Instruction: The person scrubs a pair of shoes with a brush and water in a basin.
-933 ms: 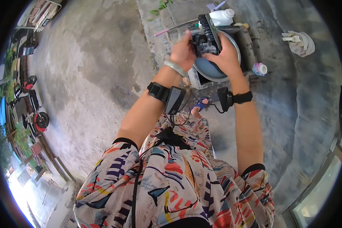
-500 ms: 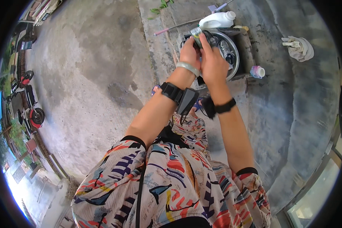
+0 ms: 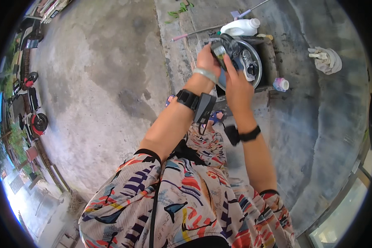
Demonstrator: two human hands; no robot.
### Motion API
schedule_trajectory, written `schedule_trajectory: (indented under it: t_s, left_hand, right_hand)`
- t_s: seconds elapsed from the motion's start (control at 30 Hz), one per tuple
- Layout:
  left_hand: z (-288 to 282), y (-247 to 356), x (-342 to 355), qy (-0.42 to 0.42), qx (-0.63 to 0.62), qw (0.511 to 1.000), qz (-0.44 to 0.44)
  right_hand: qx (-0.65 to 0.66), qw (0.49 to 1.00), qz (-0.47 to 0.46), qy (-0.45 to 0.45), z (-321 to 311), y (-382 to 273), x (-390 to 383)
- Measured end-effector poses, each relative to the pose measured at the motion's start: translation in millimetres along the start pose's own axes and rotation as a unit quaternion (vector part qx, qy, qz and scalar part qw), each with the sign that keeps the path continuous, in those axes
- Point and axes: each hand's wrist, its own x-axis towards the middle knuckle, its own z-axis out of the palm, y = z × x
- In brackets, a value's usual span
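Observation:
A dark shoe (image 3: 225, 43), smeared by motion, is up over the near left part of a round metal basin (image 3: 258, 62). A pale, greenish-yellow patch shows on it. My left hand (image 3: 207, 61) grips the shoe from its left side. From the right, my right hand (image 3: 239, 89) reaches to the same shoe, its index finger laid along the near edge and its other fingers curled and partly hidden. Inside the basin, just right of the held shoe, lies a grey sneaker (image 3: 248, 65) with a white sole.
A white jug (image 3: 240, 27) lies behind the basin, near a thin pink-handled rod (image 3: 186, 36). Right of the basin's stone ledge (image 3: 268, 56) stands a small pink-and-white tub (image 3: 280, 84). A whitish cloth bundle (image 3: 327, 61) sits farther right. Red-wheeled scooters (image 3: 38, 123) stand far left.
The dark shoe has turned and tilted in my hands. My right hand has shifted down and right, uncovering more of the grey sneaker in the basin.

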Motion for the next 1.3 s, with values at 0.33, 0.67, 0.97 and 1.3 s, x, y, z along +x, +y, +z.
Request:
schedule_trajectory:
  t_s: [0.33,0.67,0.97,1.3]
  left_hand:
    - [-19,-16,2,-0.015,0.051,0.997,0.064]
    - [-20,-18,-4,0.029,0.137,0.986,0.088]
    - [-25,-9,-17,-0.054,0.250,0.965,0.062]
    - [-57,-9,-32,-0.053,0.653,0.727,0.206]
  right_hand:
    - [0.030,0.998,0.034,-0.046,-7,0,2]
    - [0.148,0.984,0.097,-0.015,1,27,8]
    - [0.194,0.969,0.155,-0.019,10,67,-18]
    - [0.300,0.929,0.170,-0.135,-49,14,-34]
